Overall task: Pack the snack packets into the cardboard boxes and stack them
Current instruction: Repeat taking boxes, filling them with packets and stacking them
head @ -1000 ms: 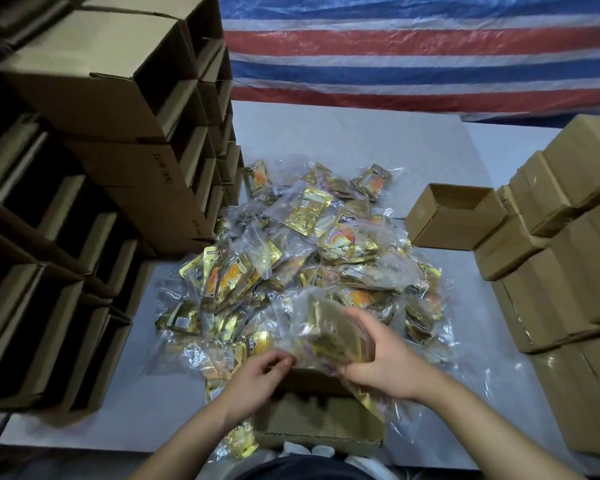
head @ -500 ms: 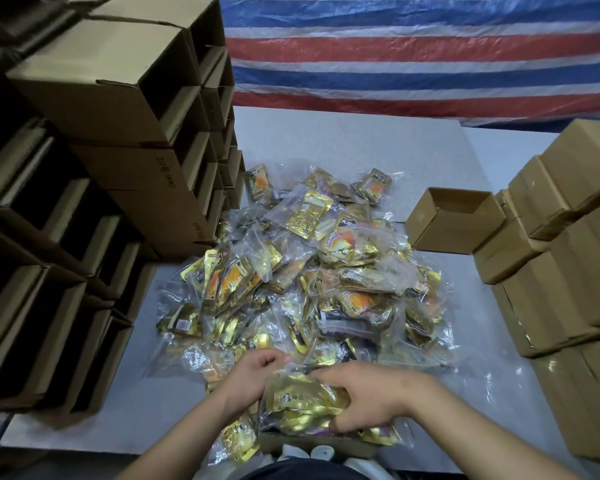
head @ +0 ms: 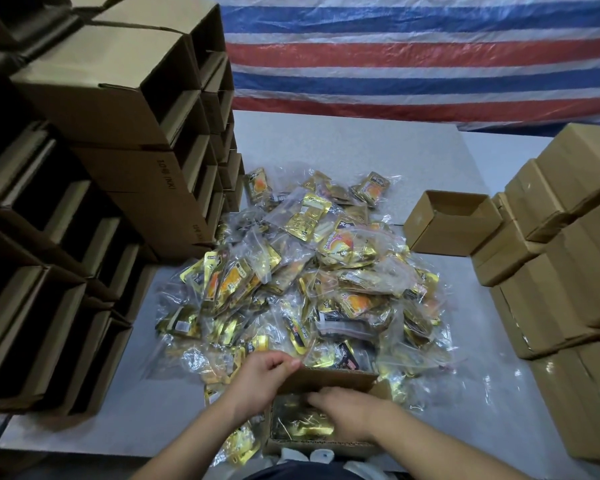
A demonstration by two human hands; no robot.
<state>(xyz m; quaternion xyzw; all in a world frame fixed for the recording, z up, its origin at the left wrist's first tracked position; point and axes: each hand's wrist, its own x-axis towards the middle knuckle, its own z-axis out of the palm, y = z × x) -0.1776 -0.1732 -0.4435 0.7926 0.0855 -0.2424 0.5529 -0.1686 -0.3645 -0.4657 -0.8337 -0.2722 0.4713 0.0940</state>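
Gold snack packets point(head: 305, 424) inside cardboard box point(head: 329, 377)

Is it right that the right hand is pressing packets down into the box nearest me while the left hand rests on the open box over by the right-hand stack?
Not quite. The head view shows the left hand gripping the far wall of the near box, the same box where the right hand presses packets. The open box by the right-hand stack sits untouched.

head view, single: worn high, facing forward and steeply down, close over the desk point(head: 343, 150) near edge.
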